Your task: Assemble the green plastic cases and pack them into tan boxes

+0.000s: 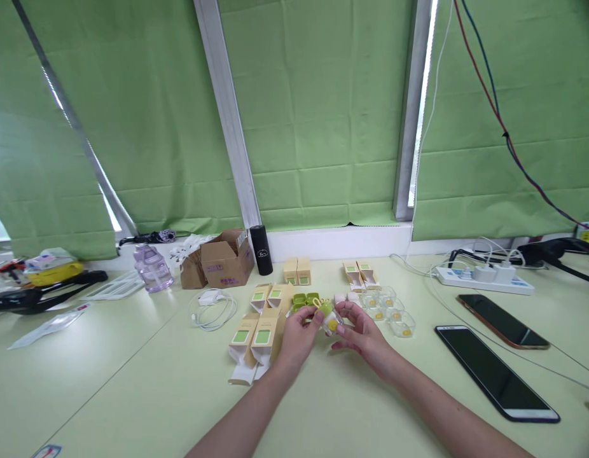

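Over the table's middle, a small clear case with a green lid [325, 309] and a yellow cord is held between both hands. My left hand [299, 334] pinches it at the lid, while the fingers of my right hand [364, 331] close on its clear side near a yellow emblem. Just behind the left hand are several green lids [306, 298]. Several clear cases [385, 304] with yellow emblems stand beyond the right hand, with small white pieces [346, 298] next to them. Left of the hands lie opened cream boxes [263, 324] with green labels.
Closed cream boxes [297, 271] and two opened ones [360, 275] stand farther back. A cardboard carton [226, 259], black cylinder [261, 250] and purple bottle [152, 268] line the back left. Two phones [497, 372] and a power strip [485, 280] lie right. A white cable [213, 308] lies left.
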`<state>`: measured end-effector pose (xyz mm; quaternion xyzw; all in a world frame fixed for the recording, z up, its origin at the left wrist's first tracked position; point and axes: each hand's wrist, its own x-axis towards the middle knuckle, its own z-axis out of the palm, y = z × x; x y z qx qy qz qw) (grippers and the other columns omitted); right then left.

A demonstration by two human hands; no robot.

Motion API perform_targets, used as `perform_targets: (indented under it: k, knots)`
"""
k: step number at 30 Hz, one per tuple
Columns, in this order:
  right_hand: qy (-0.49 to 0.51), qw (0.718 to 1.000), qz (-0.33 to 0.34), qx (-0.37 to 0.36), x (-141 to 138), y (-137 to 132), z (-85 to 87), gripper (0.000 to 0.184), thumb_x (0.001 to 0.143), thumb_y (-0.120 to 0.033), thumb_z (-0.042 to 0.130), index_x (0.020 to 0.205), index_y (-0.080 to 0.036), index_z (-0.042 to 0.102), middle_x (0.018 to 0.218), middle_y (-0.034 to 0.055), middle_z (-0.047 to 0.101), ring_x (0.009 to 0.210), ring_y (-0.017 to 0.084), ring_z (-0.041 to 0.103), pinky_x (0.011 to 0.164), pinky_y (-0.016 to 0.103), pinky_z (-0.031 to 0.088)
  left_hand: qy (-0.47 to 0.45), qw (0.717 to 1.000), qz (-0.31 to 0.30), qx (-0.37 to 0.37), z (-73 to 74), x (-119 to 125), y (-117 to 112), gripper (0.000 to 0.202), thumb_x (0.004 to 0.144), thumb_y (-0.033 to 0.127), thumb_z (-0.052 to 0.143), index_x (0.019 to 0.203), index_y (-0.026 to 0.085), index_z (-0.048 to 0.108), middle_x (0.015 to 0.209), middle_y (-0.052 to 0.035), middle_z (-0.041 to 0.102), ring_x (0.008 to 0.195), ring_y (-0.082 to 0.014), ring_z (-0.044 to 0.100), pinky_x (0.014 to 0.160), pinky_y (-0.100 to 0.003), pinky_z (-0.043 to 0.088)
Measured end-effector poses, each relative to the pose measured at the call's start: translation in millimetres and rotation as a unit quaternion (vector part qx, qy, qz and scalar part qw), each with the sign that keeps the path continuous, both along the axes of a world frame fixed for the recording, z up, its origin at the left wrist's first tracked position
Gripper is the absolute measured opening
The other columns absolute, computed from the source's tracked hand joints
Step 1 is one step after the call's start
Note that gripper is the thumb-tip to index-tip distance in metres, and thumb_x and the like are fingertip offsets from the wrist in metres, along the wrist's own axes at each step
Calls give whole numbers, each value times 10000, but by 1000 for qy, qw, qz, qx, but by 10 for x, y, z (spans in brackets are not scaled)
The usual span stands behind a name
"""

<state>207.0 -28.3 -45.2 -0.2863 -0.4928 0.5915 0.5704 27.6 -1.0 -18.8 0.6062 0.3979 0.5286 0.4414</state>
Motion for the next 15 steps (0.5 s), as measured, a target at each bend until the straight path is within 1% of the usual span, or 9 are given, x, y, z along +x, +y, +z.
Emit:
perform_targets:
  k: [2,7,15]
  knots:
    - [-10,1000,-12,8,3,48,-59,541,774,-493,906,1201,-304,631,1210,37,582,946,211,683,734,401,654,1,1000,-3,0,-5,-2,4,524,762,705,789,770,182,763,833,-70,733,816,-238,659,730,-306,510]
    - [-26,999,-9,16,7,121,-157,585,765,-474,912,1247,-303,627,1180,53,599,989,225,649,737,386,648,4,1000,-9,-2,-8,-10,-4,530,758,691,805,800,164,763,866,-81,737,816,-226,647,723,-293,504]
    - [-5,1000,0,9,3,113,-167,561,753,-451,932,1225,-311,662,1165,46,600,922,204,654,784,441,648,30,999,-28,21,-13,-28,-18,545,807,679,779,891,141,772,960,-102,751,865,-228,665,751,-295,527]
